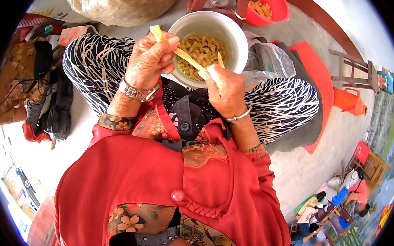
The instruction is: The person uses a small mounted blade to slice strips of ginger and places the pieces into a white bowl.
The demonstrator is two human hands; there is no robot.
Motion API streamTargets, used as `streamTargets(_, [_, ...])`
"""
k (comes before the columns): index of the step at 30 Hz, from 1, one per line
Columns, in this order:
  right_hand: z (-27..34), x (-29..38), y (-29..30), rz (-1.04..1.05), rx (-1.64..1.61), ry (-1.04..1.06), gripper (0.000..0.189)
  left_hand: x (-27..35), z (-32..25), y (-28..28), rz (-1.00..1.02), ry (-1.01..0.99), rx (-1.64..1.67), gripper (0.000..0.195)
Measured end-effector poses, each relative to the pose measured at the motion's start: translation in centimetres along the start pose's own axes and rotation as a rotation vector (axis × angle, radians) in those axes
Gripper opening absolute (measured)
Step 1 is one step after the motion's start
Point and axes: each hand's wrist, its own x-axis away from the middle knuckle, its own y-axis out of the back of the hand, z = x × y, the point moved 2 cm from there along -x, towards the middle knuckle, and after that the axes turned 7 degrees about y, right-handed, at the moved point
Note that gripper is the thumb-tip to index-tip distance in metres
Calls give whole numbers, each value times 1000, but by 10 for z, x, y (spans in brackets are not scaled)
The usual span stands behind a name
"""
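Observation:
A pale yellow strip, folded flat like a leaf or husk point(189, 58), is stretched between my two hands. My left hand point(152, 56) pinches its upper end, which sticks out above the thumb. My right hand point(225, 88) grips the lower end, with a short pointed tip standing up beside the thumb. Both hands are over the near part of a white basin point(238, 49), held between my knees. Many small, folded, yellow-brown pieces point(205, 47) lie in its bottom. What material the strip is, I cannot tell for certain.
Beyond the basin stand a wooden stool point(198, 2) and a red basin point(284, 9) with similar pieces. A large sack point(123, 4) lies at the upper left, a clear plastic bag point(275, 60) right of the basin. An orange watering can point(349, 101) is farther right. Other people sit at the lower right.

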Motion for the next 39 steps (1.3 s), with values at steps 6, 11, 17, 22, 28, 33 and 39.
streamTargets(6, [1, -3, 7, 54, 330, 221, 15, 0, -11, 27, 204, 38, -377, 21])
streamTargets(11, [-2, -2, 9, 116, 394, 313, 12, 5, -39, 1, 16, -323, -760, 36])
streamTargets(17, [8, -18, -9, 7, 365, 550, 14, 10, 1, -34, 306, -17, -658, 50])
streamTargets(22, [6, -34, 17, 308, 386, 498, 16, 4, 13, -26, 276, 607, -98, 43])
streamTargets(28, [-17, -39, 35, 166, 313, 457, 17, 8, 9, -27, 535, 554, -74, 31])
streamTargets(33, [-31, -23, 3, -151, -165, 182, 25, 10, -6, -34, 514, 390, -156, 35])
streamTargets(39, [-16, -23, -19, -93, -953, -459, 29, 6, -10, -33, 369, -57, -726, 29])
